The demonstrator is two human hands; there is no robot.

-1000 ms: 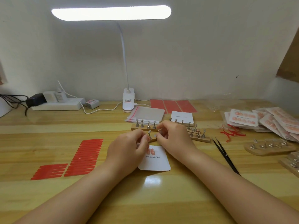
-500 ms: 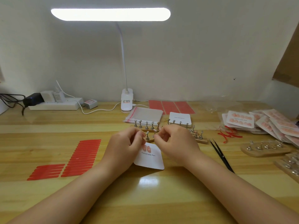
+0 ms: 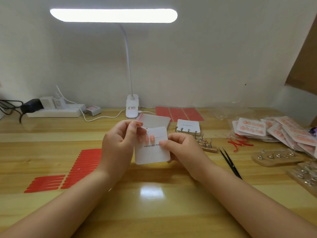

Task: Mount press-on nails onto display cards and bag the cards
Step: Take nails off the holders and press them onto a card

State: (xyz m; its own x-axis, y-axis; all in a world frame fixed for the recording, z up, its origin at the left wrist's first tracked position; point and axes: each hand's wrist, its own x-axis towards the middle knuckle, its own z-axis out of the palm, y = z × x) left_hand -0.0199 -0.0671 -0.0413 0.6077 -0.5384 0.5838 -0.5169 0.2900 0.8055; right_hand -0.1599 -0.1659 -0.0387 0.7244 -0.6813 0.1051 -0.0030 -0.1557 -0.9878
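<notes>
Red adhesive strips [image 3: 75, 167] lie toward the tabletop's [image 3: 154, 203] left edge. The left hand [image 3: 118, 145] pinches near the display card's [image 3: 151, 152] top-left corner; the right hand [image 3: 181, 148] grips its right edge, holding it above the tabletop's middle. Two pink nails [image 3: 149, 138] sit on it. Black tweezers [image 3: 229, 162] and bagged cards [image 3: 274, 131] lie toward the right edge.

Two hands, one held card [image 3: 151, 152] bearing two pink nails [image 3: 149, 138], one card stack [image 3: 188, 127], one tweezers [image 3: 230, 163], three red sheets [image 3: 179, 113] far back, one lamp [image 3: 131, 107]
</notes>
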